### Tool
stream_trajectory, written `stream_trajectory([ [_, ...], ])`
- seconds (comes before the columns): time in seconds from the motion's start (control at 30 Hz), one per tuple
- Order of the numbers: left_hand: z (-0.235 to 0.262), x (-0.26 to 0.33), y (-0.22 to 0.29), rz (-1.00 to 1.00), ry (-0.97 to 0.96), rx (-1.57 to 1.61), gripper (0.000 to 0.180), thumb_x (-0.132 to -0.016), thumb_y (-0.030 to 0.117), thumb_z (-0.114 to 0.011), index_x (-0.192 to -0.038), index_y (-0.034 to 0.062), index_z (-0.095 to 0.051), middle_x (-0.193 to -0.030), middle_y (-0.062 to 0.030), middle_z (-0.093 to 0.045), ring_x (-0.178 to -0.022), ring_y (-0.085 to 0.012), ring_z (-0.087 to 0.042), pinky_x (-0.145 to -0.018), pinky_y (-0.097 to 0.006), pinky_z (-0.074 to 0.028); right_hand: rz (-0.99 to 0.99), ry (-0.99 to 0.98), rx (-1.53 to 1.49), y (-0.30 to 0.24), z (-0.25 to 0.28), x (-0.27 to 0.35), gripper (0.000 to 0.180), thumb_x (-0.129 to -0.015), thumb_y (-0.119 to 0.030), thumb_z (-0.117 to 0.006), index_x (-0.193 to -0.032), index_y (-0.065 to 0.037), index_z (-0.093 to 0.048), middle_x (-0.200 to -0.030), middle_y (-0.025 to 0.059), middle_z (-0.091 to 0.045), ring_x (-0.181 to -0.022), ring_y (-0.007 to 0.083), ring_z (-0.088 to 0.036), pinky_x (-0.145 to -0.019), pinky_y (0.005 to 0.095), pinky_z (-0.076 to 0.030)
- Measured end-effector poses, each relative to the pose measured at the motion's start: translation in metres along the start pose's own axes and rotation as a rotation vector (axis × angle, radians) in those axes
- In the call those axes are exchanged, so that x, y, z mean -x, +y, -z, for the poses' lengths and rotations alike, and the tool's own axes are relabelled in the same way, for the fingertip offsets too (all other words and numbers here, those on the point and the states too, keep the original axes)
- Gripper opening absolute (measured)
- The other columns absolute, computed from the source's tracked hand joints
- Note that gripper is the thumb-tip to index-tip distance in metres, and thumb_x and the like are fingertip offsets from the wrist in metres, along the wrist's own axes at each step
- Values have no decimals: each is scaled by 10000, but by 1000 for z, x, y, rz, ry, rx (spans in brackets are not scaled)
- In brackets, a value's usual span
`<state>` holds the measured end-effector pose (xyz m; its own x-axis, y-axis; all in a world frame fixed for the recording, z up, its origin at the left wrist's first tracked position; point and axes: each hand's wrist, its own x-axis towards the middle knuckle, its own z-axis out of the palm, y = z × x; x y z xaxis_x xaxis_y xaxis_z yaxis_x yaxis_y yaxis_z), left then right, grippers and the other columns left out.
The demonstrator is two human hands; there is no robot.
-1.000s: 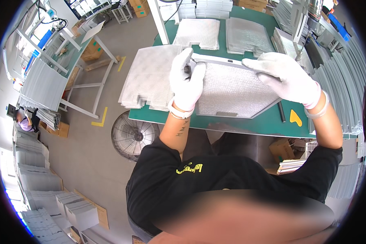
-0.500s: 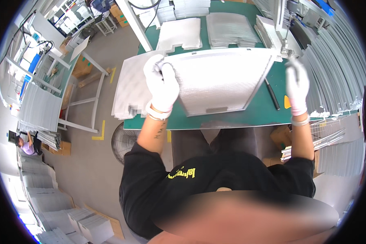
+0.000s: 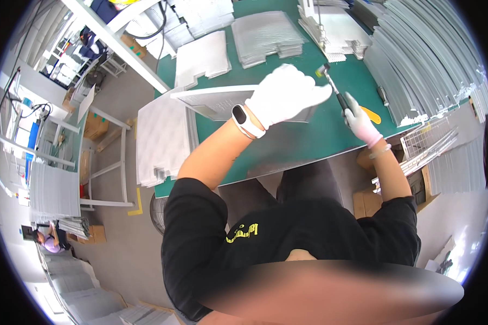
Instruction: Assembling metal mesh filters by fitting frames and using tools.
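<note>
— Start big: what's the layout?

— A green tabletop (image 3: 309,135) runs across the view, with stacks of grey mesh sheets (image 3: 265,35) along its far edge and a long row of them leaning on the right. A flat grey panel (image 3: 211,100) lies near the middle of it, long side running left to right, its left end reaching close to the tabletop's left edge.

— And the hands?

— The left hand (image 3: 284,95), in a white glove, lies over the right part of that panel, palm down, fingers loosely spread; it looks to be pressing or steadying it, though I cannot tell whether the fingers curl under its edge. A white wristband (image 3: 244,120) sits just behind the glove.

— The right one?

— The right hand (image 3: 360,122), also gloved, is closed around the dark handle of a small hammer (image 3: 333,86). The hammer's long axis slants up and to the left, its pale head ending just beside the left hand's fingertips.

— So which is nearer the panel?

— The left hand, which is on it. The hammer head lies just off the panel's right end, and the right hand itself is further right. An orange tool (image 3: 371,115) lies just beyond it.
</note>
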<state>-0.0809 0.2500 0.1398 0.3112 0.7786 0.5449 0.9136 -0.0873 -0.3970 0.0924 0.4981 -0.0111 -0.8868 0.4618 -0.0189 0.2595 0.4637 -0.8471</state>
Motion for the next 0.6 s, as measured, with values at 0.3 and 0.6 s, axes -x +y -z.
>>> stream_trajectory([
  [0.3,-49,-11,11,501,363,13,699,-699,477,-795,-1244,69,-638,-674,-21,-516,-672,-217,-523,-889,-414,-440,500,187,290,-148,110,94,623,-1001,-293,-589,-1535,-56,-373,-920,28,-604,-691,106,-503,-654,258,-461],
  [0.6,-57,-13,16,622,349,-40,717,-673,453,-801,-1258,70,-643,-666,-18,-523,-674,-217,-524,-780,-402,-416,565,63,855,-155,96,102,459,-1005,-175,-554,-1431,-12,-504,-1283,173,-654,-910,286,-695,-870,356,-545],
])
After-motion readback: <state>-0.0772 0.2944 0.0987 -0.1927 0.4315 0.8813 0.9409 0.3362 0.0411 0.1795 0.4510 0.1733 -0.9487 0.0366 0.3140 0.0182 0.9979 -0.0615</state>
